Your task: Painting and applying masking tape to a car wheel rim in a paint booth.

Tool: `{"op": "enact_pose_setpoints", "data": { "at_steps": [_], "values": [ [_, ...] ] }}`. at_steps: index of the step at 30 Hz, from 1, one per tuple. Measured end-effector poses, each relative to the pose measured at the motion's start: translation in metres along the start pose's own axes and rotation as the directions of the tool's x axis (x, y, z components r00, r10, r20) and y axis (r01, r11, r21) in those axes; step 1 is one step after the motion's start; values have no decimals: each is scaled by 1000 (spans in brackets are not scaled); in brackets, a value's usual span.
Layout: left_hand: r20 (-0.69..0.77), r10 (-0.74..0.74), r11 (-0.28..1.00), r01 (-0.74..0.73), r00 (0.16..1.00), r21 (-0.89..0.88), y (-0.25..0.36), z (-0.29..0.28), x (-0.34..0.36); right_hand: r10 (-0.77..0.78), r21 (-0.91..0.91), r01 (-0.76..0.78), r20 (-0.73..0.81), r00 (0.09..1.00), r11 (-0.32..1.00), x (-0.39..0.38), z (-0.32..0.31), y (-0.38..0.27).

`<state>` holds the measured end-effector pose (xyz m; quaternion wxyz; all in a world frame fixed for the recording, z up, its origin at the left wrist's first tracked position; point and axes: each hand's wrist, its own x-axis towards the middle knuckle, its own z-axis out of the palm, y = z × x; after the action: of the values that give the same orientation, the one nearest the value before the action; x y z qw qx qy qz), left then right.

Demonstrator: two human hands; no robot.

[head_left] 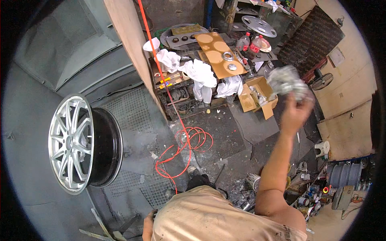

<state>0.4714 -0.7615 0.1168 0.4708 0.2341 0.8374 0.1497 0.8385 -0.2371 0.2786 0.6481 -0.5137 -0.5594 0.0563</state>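
Note:
My right hand [296,112] is stretched far forward on the right, closed on a crumpled, whitish-grey see-through plastic bag [287,82]. Motion smears the bag, so its contents cannot be made out. Just left of it, an open cardboard box [270,109] holds crumpled whitish material. Low in the picture, beside my beige shirt, only a part of my left hand [148,223] shows; its fingers are mostly hidden. Away on the left stands a silver multi-spoke car wheel [69,144] with a black barrel, touched by neither hand.
A cluttered bench [177,82] carries white cloths [199,74], a brown board [217,52] with round parts, and bottles [254,46]. An orange hose [188,138] hangs down and coils on the floor. A fan [322,81] and cans [303,201] stand at the right.

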Motion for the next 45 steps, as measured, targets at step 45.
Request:
{"op": "enact_pose_setpoints", "data": {
  "at_steps": [45],
  "values": [
    [-462,-135,976,39,877,-212,-11,-37,-13,711,-559,-716,692,-124,418,-309,84,159]
  ]
}}
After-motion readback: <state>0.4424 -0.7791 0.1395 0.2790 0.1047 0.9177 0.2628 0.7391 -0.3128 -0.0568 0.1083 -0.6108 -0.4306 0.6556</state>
